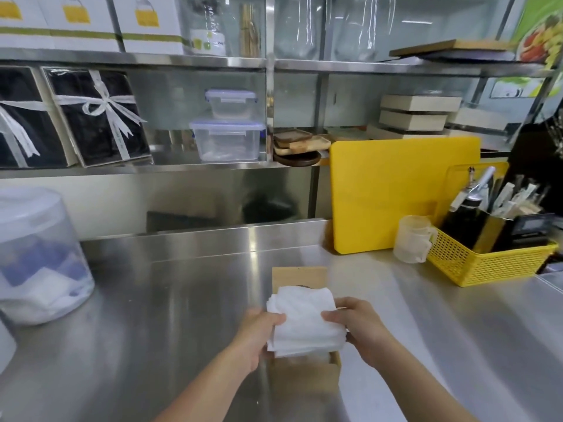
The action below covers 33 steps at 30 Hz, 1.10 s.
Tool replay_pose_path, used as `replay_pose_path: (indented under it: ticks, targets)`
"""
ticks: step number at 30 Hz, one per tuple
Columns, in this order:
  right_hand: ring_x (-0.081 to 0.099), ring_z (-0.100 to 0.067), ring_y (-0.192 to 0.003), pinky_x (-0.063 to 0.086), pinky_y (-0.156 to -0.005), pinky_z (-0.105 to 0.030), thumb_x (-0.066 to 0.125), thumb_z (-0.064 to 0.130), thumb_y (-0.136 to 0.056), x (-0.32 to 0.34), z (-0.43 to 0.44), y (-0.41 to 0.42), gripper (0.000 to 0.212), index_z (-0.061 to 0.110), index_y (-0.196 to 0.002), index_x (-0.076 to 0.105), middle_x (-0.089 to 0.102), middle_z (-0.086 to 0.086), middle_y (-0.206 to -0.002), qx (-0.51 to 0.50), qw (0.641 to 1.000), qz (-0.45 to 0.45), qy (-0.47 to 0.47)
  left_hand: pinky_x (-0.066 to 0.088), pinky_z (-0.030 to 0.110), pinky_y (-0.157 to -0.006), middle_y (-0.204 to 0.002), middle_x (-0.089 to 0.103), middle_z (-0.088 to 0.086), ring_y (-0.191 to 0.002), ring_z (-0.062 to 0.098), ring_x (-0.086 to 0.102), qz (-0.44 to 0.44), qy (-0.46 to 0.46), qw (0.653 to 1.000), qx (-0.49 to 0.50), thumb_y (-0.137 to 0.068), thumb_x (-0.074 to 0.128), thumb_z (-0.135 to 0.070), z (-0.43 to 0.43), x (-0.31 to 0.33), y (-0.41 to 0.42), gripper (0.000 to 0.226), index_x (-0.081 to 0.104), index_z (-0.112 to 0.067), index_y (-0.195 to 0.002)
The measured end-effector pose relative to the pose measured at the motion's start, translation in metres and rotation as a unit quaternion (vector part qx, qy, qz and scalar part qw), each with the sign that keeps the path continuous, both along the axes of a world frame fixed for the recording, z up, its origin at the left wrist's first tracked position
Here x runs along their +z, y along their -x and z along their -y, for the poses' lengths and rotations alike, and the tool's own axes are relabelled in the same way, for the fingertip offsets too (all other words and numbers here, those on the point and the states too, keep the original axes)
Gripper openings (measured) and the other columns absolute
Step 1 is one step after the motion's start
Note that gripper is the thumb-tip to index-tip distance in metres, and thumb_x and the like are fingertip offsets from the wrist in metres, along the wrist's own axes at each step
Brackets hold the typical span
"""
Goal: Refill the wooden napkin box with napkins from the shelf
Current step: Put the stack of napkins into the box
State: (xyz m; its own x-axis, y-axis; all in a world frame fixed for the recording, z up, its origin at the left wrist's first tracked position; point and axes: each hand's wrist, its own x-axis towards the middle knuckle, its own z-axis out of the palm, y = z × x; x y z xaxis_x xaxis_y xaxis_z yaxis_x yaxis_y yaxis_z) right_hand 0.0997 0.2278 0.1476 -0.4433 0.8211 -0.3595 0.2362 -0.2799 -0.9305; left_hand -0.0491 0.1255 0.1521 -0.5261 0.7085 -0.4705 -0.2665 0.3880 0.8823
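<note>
A stack of white napkins [304,321] is held over the wooden napkin box [304,376], which stands on the steel counter near the front. My left hand [259,333] grips the stack's left edge and my right hand [359,324] grips its right edge. The napkins tilt and cover most of the box's open top. A flat wooden lid [298,277] lies on the counter just behind the box, partly hidden by the napkins.
A yellow cutting board [396,193] leans on the back wall at right, with a plastic measuring cup [412,239] and a yellow basket [487,263] of utensils beside it. A clear cover [39,257] sits at left. Shelves above hold plastic containers [227,138] and gift boxes [97,117].
</note>
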Motion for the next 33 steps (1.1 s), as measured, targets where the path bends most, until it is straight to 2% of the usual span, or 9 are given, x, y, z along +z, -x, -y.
replay_pose_path:
  ticks: [4,9,12,16,19,23,27,30,33]
  targets:
    - [0.058,-0.021,-0.073,0.044,-0.057,-0.026,0.069,0.003,-0.076,-0.013,0.000,0.006,0.016,0.001,-0.090,0.061,0.062,-0.010,-0.086,-0.002,0.994,0.076,-0.074,0.044,0.021,-0.052,-0.079,0.062,0.003,-0.071,0.014,0.058,-0.063,0.010,0.998,-0.007,-0.086,0.058,-0.004,-0.002,-0.006,0.000,0.008,0.057,-0.009,-0.080]
    - [0.054,-0.015,-0.071,0.038,-0.053,-0.020,0.069,0.010,-0.078,-0.025,-0.001,0.013,0.015,0.007,-0.088,0.058,0.059,-0.003,-0.084,0.008,0.983,0.131,-0.129,0.036,0.027,-0.055,-0.078,0.052,0.013,-0.067,0.022,0.048,-0.151,0.031,0.988,-0.002,-0.078,0.062,-0.003,-0.013,-0.028,0.008,0.012,0.051,-0.007,-0.078]
    - [0.053,-0.017,-0.075,0.041,-0.059,-0.023,0.068,0.015,-0.078,-0.030,-0.001,0.016,0.017,0.011,-0.086,0.054,0.057,-0.001,-0.085,0.023,0.965,0.192,-0.174,0.036,0.024,-0.044,-0.071,0.051,0.010,-0.061,0.020,0.045,-0.215,0.048,0.975,-0.009,-0.077,0.064,-0.005,-0.018,-0.034,0.010,0.015,0.050,-0.007,-0.074]
    - [0.054,-0.021,-0.081,0.040,-0.081,-0.031,0.063,0.025,-0.080,-0.031,0.001,0.018,0.012,0.018,-0.081,0.053,0.062,0.001,-0.085,0.073,0.909,0.301,-0.278,0.028,0.023,-0.047,-0.069,0.050,0.000,-0.058,0.014,0.041,-0.329,0.086,0.939,-0.050,-0.076,0.064,-0.016,-0.020,-0.043,0.015,0.017,0.049,-0.011,-0.072]
    - [0.044,-0.019,-0.078,0.026,-0.075,-0.028,0.056,0.026,-0.084,-0.030,0.001,0.022,0.014,0.021,-0.078,0.045,0.053,0.005,-0.079,0.109,0.858,0.362,-0.347,0.025,0.022,-0.046,-0.063,0.044,-0.004,-0.055,0.012,0.037,-0.358,0.099,0.926,-0.074,-0.076,0.064,-0.018,-0.020,-0.048,0.016,0.023,0.043,-0.014,-0.067]
    - [0.039,-0.022,-0.069,0.023,-0.066,-0.027,0.049,0.023,-0.083,-0.034,0.002,0.029,0.028,0.019,-0.062,0.030,0.036,0.004,-0.062,0.155,0.784,0.432,-0.418,0.024,0.023,-0.046,-0.066,0.045,-0.005,-0.055,0.011,0.037,-0.376,0.098,0.917,-0.089,-0.077,0.060,-0.018,-0.019,-0.050,0.016,0.021,0.040,-0.017,-0.070]
    - [0.021,-0.013,-0.048,0.019,-0.050,-0.021,0.046,0.017,-0.083,-0.031,0.003,0.031,0.040,0.017,-0.055,0.017,0.026,0.004,-0.055,0.183,0.751,0.458,-0.439,0.029,0.026,-0.048,-0.075,0.053,-0.003,-0.064,0.018,0.045,-0.383,0.128,0.908,-0.112,-0.076,0.056,-0.021,-0.019,-0.053,0.016,0.014,0.042,-0.020,-0.076]
    - [0.025,-0.014,-0.049,0.024,-0.066,-0.027,0.047,0.017,-0.084,-0.030,0.003,0.034,0.042,0.018,-0.056,0.016,0.035,0.003,-0.059,0.206,0.741,0.471,-0.432,0.033,0.028,-0.054,-0.083,0.052,-0.002,-0.072,0.021,0.047,-0.395,0.152,0.895,-0.141,-0.079,0.052,-0.019,-0.021,-0.054,0.016,0.015,0.038,-0.021,-0.082]
    - [0.045,-0.026,-0.071,0.028,-0.070,-0.026,0.050,0.021,-0.086,-0.025,0.006,0.035,0.039,0.017,-0.059,0.023,0.066,-0.007,-0.097,0.215,0.750,0.474,-0.409,0.037,0.028,-0.058,-0.089,0.052,-0.002,-0.076,0.021,0.049,-0.397,0.156,0.892,-0.149,-0.081,0.055,-0.022,-0.021,-0.052,0.015,0.019,0.037,-0.021,-0.088]
